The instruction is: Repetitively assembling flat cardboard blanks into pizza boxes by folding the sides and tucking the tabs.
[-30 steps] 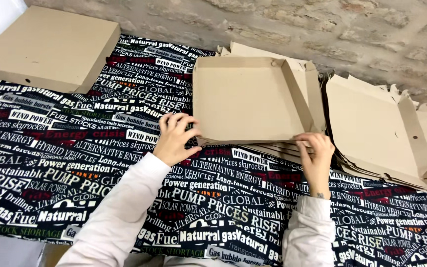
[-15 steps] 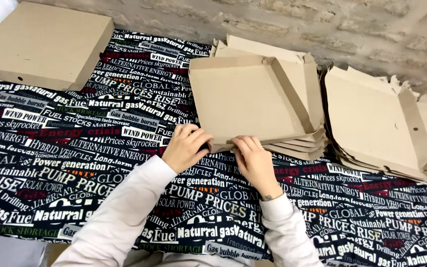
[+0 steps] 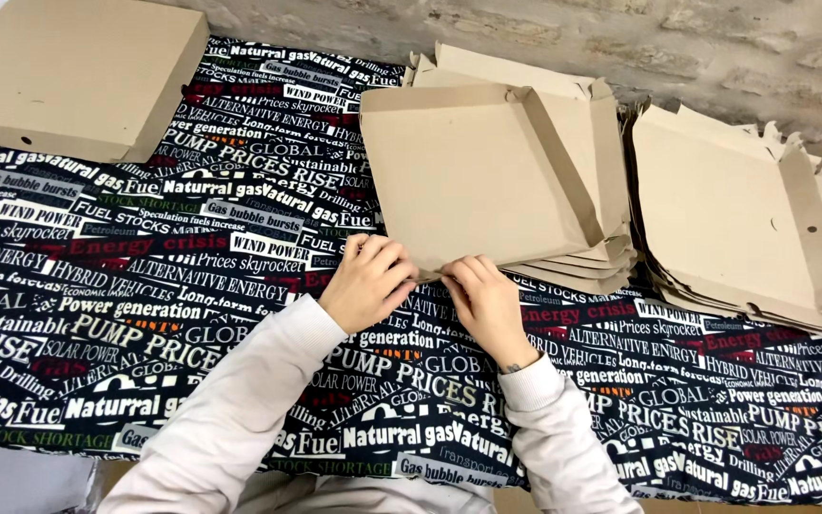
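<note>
A flat brown cardboard box blank (image 3: pixel 473 181) with raised side flaps lies on top of a stack of similar blanks (image 3: pixel 582 262). My left hand (image 3: pixel 368 283) and my right hand (image 3: pixel 487 305) sit side by side at its near edge, fingers pinching the cardboard rim there. Both sleeves are cream coloured. The fingertips are partly hidden under the edge.
A closed, folded cardboard box (image 3: pixel 68 76) sits at the far left. A second pile of partly folded blanks (image 3: pixel 744 219) lies at the right. The table carries a black cloth with printed lettering (image 3: pixel 145 314). A stone wall (image 3: pixel 620 38) runs behind.
My right hand slid left along the near edge of the top blank from its right corner to beside my left hand. The view tilted slightly.
</note>
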